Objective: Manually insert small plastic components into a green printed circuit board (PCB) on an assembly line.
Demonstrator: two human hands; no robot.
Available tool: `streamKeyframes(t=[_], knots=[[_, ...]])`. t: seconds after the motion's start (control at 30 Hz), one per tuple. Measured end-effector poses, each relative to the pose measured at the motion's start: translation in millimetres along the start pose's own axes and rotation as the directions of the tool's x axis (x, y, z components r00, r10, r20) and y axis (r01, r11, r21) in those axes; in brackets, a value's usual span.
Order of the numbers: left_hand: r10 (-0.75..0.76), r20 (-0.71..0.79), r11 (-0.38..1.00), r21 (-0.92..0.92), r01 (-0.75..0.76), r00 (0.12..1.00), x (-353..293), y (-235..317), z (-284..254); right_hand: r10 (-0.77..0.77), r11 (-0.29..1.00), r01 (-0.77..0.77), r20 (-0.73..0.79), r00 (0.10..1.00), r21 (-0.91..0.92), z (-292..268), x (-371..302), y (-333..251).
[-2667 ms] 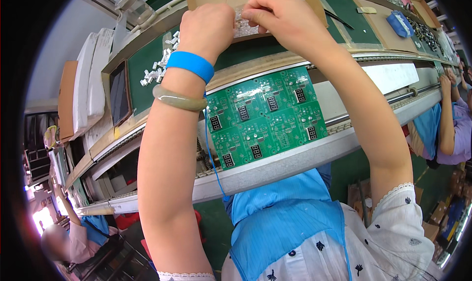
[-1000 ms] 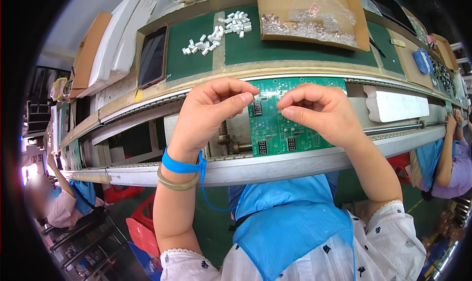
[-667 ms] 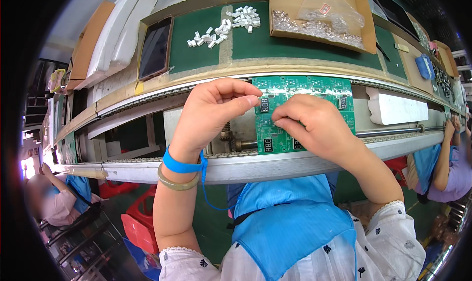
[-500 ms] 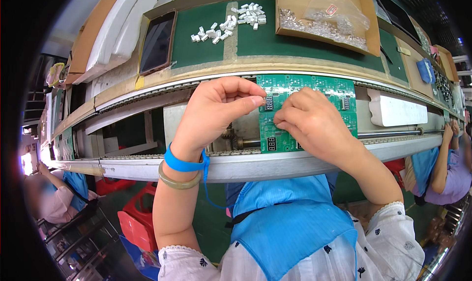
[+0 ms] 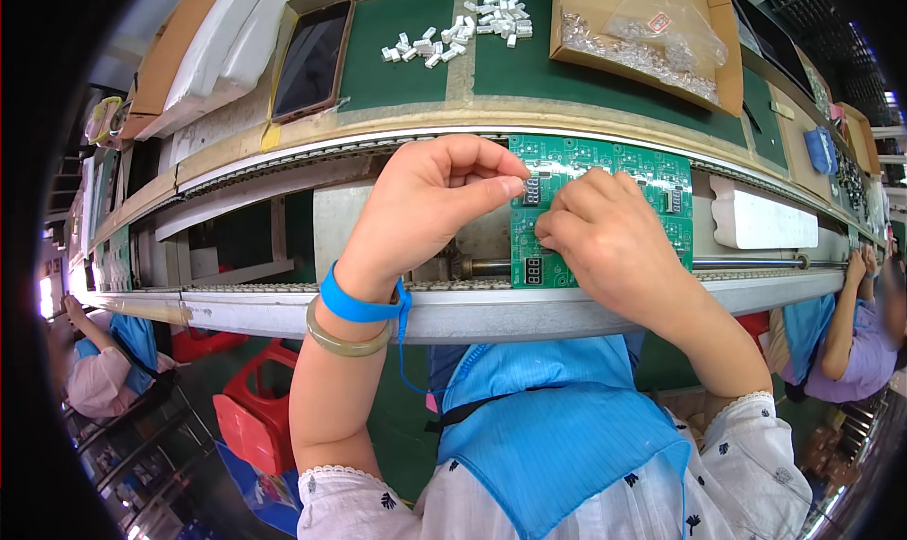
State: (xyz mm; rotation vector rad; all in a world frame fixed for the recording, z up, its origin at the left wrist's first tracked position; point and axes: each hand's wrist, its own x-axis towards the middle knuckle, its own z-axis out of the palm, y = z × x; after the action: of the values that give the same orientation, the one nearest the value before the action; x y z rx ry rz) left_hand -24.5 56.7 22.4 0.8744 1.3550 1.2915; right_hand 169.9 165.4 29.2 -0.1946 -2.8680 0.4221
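Note:
A green circuit board [image 5: 595, 151] lies across the two rails of a conveyor in front of me. It carries several black digit displays, one of them [image 5: 534, 272] at its near left corner. My right hand [image 5: 605, 228] is over the board's middle, fingertips pinched down close to its surface; whatever they grip is hidden. At the board's left edge my left hand [image 5: 444, 195] has thumb and forefinger pinched beside another display, on something too small to make out. A blue strap [image 5: 354, 302] with a coiled cord and a bangle circle my left wrist.
Behind the conveyor, small white parts [image 5: 449, 41] lie on a green mat, with a dark tablet [image 5: 314, 58] at left. A cardboard box [image 5: 645, 77] holds clear parts. White foam [image 5: 763, 217] rests right of the board. Near rail [image 5: 255, 311]; red stool [image 5: 255, 417]; co-workers sit either side.
In the picture, the board, mat and box have shifted slightly right. Both hands keep their pinched poses over the board and shift slightly with it.

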Motion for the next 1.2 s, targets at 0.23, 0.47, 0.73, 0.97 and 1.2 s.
streamKeyframes(t=[0.23,0.47,0.73,0.97,1.2], knots=[[-0.043,-0.019,0.997,0.061,0.044,0.999,-0.3,1.3,1.1,-0.024,0.988,0.030,0.042,0.999,-0.152,-3.0,1.7,-7.5],[-0.049,-0.050,0.997,0.064,0.052,0.998,-2.8,-0.8,2.8,0.028,0.997,-0.023,0.074,0.997,-0.078,-1.4,-0.2,-5.4],[-0.117,-0.057,0.992,0.034,0.119,0.992,-10.4,-1.7,7.7,0.155,0.973,-0.141,-0.067,0.986,0.183,-9.5,-1.1,7.9],[-0.147,-0.077,0.976,0.153,0.157,0.986,-13.6,-6.2,12.1,0.229,0.944,-0.169,-0.194,0.954,0.283,-1.5,-5.0,22.8],[-0.149,-0.074,0.947,0.276,0.164,0.986,-17.3,-5.2,18.1,0.227,0.945,-0.148,-0.258,0.939,0.292,2.4,-6.4,27.9]])
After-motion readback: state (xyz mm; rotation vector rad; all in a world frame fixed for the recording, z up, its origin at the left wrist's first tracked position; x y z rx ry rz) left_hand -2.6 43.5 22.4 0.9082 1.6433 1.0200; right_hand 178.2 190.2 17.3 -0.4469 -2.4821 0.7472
